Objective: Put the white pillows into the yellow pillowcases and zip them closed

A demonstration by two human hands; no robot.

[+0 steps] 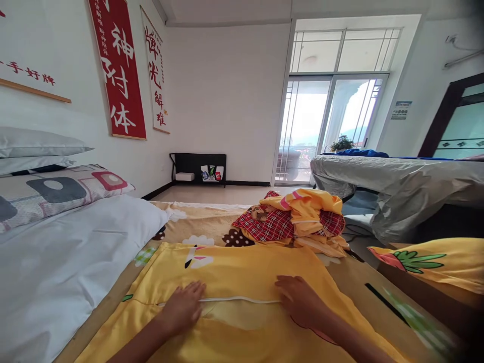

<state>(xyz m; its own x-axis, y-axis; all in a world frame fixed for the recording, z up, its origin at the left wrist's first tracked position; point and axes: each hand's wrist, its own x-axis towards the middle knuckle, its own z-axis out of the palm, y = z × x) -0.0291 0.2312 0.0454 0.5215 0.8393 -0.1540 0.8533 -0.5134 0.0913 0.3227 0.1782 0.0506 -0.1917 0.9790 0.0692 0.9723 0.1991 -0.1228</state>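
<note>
A yellow printed cloth cover lies spread in front of me, with a white strip running across it. My left hand rests on the cover at the strip's left end, fingers stretched out and lying flat. At the other end of the strip, my right hand lies on the fabric, its fingers slightly bent and apart. Neither hand appears to grip the cloth. Beyond the cover is a crumpled heap of yellow and red plaid fabric.
White bedding and a patterned pillow are at the left. Yellow cloth with a green leaf print hangs at the right edge. A table draped in silvery sheeting stands at the right, near a glass sliding door.
</note>
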